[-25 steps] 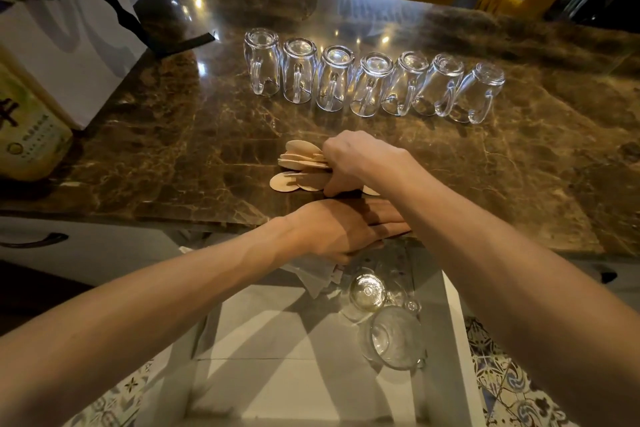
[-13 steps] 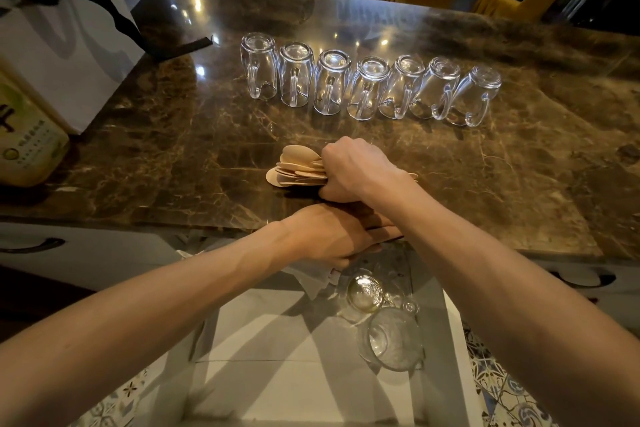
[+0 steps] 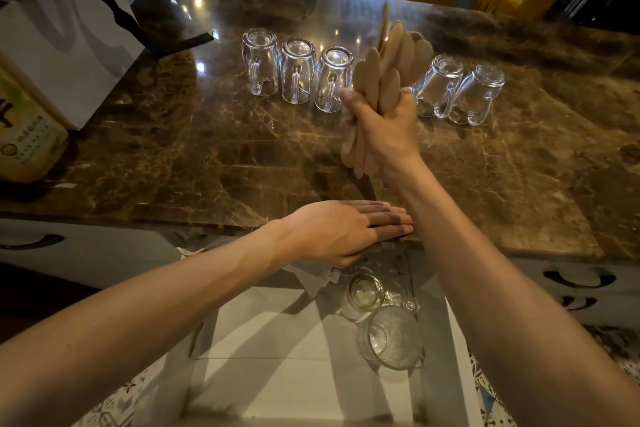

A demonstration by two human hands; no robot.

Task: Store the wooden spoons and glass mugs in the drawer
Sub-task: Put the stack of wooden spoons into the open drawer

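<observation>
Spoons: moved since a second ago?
Yes. The right hand has lifted the spoons off the counter; they now stand upright, covering the middle of the mug row.

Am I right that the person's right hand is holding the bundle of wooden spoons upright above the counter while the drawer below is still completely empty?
Not quite. The head view shows the right hand holding the wooden spoons upright above the counter, but the drawer isn't empty: glass mugs already lie inside it.
</observation>
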